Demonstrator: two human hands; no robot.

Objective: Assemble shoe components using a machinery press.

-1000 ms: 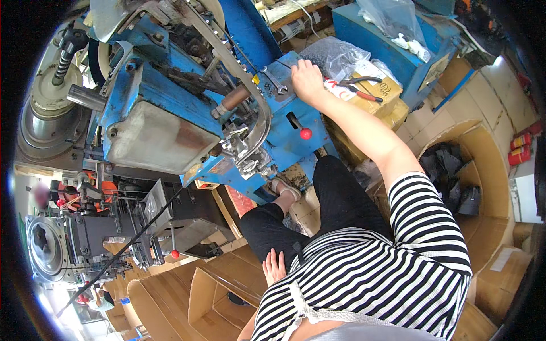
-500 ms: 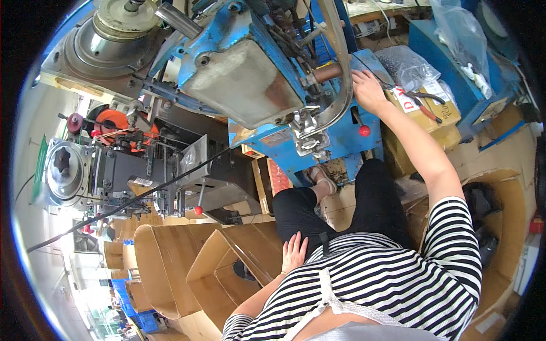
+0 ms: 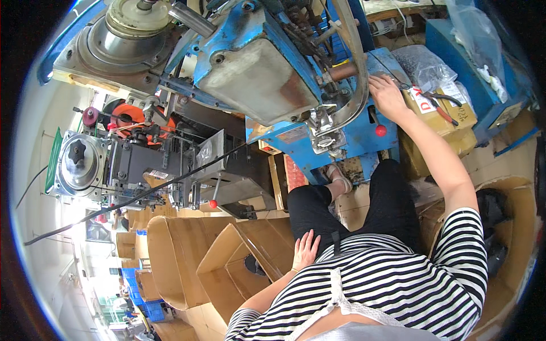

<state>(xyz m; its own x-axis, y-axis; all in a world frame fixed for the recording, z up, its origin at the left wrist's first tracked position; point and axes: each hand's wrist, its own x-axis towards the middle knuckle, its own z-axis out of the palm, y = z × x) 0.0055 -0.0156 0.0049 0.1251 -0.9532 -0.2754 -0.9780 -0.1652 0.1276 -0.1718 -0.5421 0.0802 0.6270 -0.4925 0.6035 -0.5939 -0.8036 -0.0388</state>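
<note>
My left hand (image 3: 306, 251) lies on my left thigh in black trousers (image 3: 310, 213), its fingers apart and holding nothing. Stretched out to the right, my right arm ends with my right hand (image 3: 388, 98) at the blue machine table (image 3: 392, 59), beside the curved metal guard (image 3: 362, 74) and a brown round bar (image 3: 343, 71). Those fingers look extended and flat, with nothing visible in them; their tips are partly hard to see. Left of that hand is the machine's blue and grey head (image 3: 259, 79), with a metal clamp-like part (image 3: 325, 133) beneath it. A red-knobbed lever (image 3: 380, 130) sits just below my right hand.
Pliers (image 3: 441, 105) lie on a taped yellow-brown package (image 3: 449, 125) at the right, near clear plastic bags (image 3: 424, 62). Open cardboard boxes (image 3: 187, 256) stand at the lower left, and another (image 3: 517, 210) at the right. A black cable (image 3: 142, 196) crosses the left side before a second machine (image 3: 148, 165).
The whole view has shifted, so everything appears farther right and slightly lower. Both hands keep about the same places, on the thigh and at the machine table.
</note>
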